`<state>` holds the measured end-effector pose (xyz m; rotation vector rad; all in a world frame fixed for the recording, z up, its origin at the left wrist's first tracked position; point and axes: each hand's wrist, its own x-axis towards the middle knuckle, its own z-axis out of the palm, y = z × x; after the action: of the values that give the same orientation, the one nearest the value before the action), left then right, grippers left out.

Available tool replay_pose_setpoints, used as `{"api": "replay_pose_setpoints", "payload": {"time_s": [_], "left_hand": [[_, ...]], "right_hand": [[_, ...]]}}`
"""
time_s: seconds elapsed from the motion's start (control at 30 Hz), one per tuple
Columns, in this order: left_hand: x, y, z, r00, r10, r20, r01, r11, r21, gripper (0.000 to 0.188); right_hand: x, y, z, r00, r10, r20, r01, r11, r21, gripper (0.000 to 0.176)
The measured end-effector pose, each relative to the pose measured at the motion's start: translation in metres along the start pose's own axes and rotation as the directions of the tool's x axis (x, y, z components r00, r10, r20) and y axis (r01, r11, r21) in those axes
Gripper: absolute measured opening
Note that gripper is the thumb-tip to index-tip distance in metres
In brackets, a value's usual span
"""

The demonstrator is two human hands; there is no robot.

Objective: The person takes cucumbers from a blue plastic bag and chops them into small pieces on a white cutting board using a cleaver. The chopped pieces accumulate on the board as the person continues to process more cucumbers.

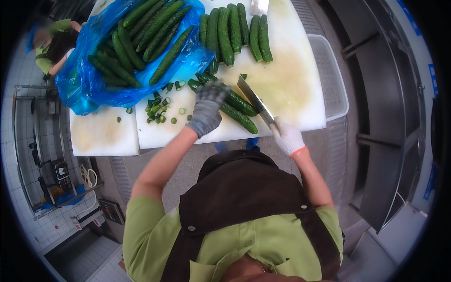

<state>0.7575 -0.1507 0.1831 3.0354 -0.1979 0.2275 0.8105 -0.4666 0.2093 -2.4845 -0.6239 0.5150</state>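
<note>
My left hand [210, 105], in a grey knit glove and blurred at the fingers, lies across two cucumbers and grips them against the white cutting board [292, 102]. The far cucumber [241, 103] and the near cucumber [239, 118] lie slantwise, side by side. My right hand [286, 135], in a white knit glove with an orange cuff edge, is closed on the handle of a broad-bladed knife [255, 99]. The blade stands on edge beside the right-hand tip of the far cucumber. A small green cucumber piece [243, 75] lies by the blade's far end.
A blue plastic bag [81, 83] full of cucumbers spreads across the board's left. Several cucumbers [225, 37] lie in a row at the back. Cut cucumber ends [158, 109] are scattered left of my hand. A translucent crate [338, 81] stands at right. Another person [53, 46] is at far left.
</note>
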Motion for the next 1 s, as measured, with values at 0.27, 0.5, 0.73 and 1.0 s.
{"api": "replay_pose_setpoints", "payload": {"time_s": [0.27, 0.5, 0.73, 1.0], "left_hand": [[0.065, 0.001, -0.013, 0.739, 0.278, 0.613, -0.371, 0.928, 0.026, 0.096], [0.044, 0.023, -0.017, 0.769, 0.035, 0.638, -0.112, 0.991, 0.080, 0.116], [0.043, 0.043, 0.003, 0.816, 0.024, 0.578, -0.036, 0.999, 0.010, 0.116], [0.043, 0.060, 0.021, 0.874, 0.011, 0.486, 0.072, 0.986, -0.152, 0.113]], "right_hand": [[-0.023, 0.018, 0.002, 0.994, 0.103, -0.045, -0.095, 0.985, 0.145, 0.025], [-0.046, 0.012, 0.015, 0.988, 0.122, -0.090, -0.113, 0.989, 0.095, 0.025], [-0.039, -0.007, 0.028, 0.978, 0.166, -0.123, -0.142, 0.973, 0.183, 0.028], [-0.057, -0.013, 0.005, 0.939, 0.322, -0.121, -0.271, 0.909, 0.317, 0.026]]}}
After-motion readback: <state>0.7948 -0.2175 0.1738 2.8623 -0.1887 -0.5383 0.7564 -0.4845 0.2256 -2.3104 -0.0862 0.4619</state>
